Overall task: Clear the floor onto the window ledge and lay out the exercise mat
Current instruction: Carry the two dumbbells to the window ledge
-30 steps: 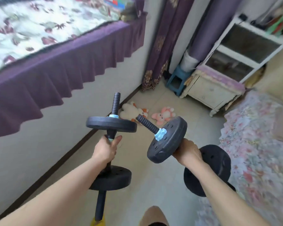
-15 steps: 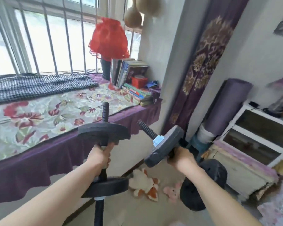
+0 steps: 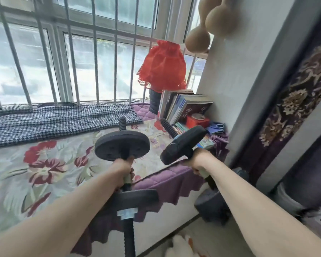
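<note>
My left hand [image 3: 121, 170] grips the bar of a black dumbbell [image 3: 122, 145], held upright, its top plate over the front of the window ledge [image 3: 44, 169]. My right hand [image 3: 198, 161] grips a second black dumbbell [image 3: 183, 145], tilted left, upper plate above the ledge's right front corner, lower plate hanging below my forearm. The ledge wears a floral cover with a purple frill. A rolled purple exercise mat [image 3: 304, 179] stands on end at the right edge. A white plush toy [image 3: 180, 246] lies on the floor at the bottom.
On the ledge lie a houndstooth blanket [image 3: 54, 121] at the back, leaning books [image 3: 182, 106], a small red box [image 3: 197, 120] and a red-shaded lamp [image 3: 163, 69] at the right. Window bars [image 3: 95, 52] rise behind. Gourds [image 3: 211, 25] hang above. A purple curtain [image 3: 293, 101] hangs to the right.
The view has swung up from the floor to the ledge and window. Both hands have carried the dumbbells up and forward, over the ledge's front edge.
</note>
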